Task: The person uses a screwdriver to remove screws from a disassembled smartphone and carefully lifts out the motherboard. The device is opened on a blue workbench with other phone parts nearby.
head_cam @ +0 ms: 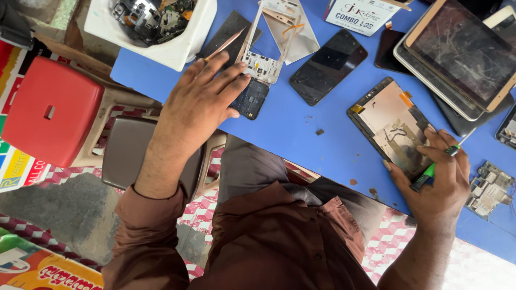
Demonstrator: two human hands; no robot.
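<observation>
Overhead, a white tub (177,51) holds phone parts (153,19). Left hand (207,96) lies spread on a dark phone (250,99); right hand (438,172) grips a green screwdriver (430,171) on the blue tabletop (301,134).

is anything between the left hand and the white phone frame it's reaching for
Nothing visible does. The left hand already has its fingertips at the white phone frame, lying over a dark phone part on the blue table.
</observation>
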